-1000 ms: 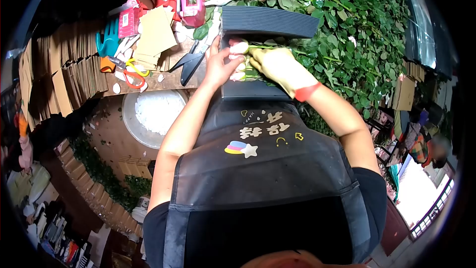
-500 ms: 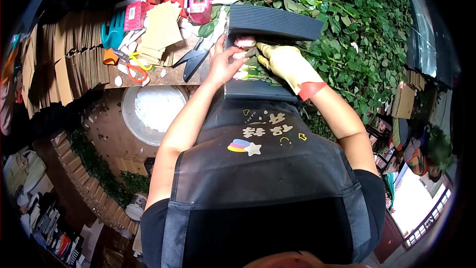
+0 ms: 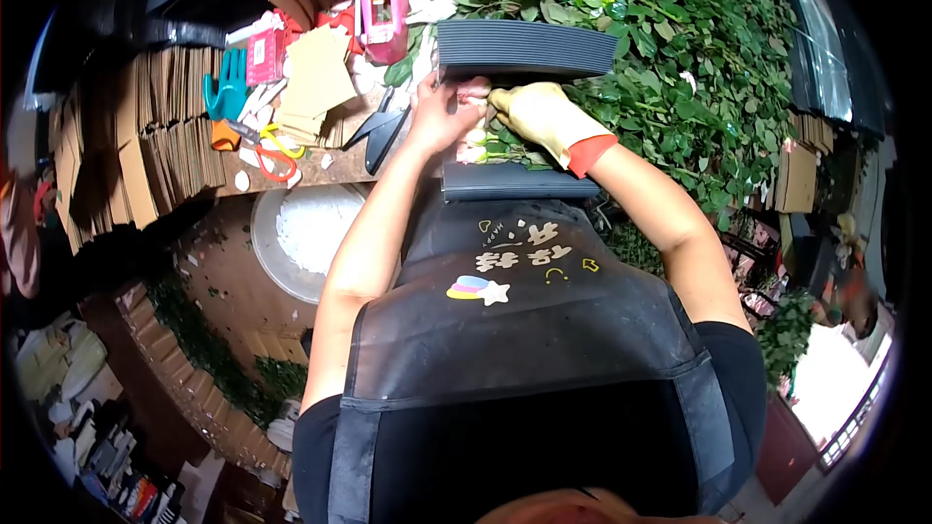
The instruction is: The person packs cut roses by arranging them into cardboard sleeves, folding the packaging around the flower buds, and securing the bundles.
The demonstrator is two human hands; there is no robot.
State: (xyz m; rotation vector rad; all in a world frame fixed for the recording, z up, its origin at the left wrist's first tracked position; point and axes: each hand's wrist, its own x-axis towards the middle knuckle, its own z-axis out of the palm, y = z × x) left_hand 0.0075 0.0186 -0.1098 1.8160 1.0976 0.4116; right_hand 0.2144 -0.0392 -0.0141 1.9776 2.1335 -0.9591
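Pale pink and cream roses [image 3: 473, 152] lie between two dark ribbed walls, the far wall [image 3: 524, 47] and the near wall [image 3: 519, 181]. My bare left hand [image 3: 442, 118] curls its fingers and thumb round a pink rose head [image 3: 474, 89] at the left end of the row. Facing it, my right hand [image 3: 539, 116], in a pale yellow glove with a red cuff, pinches just behind that bloom. The glove covers most of this rose's stem. Other stems and leaves run right, beneath the gloved hand.
Leafy rose stems [image 3: 680, 68] heap up on the right. Left on the table are black-handled scissors [image 3: 381, 131], orange-and-yellow scissors [image 3: 267, 148], cardboard sheets [image 3: 316, 73], a pink tape dispenser [image 3: 382, 5] and a teal glove [image 3: 227, 85]. Below stands a white tub [image 3: 267, 233].
My left fingers have come in closer round the pink rose head. My gloved right hand has shifted slightly left, toward it. The whole view has tilted a little.
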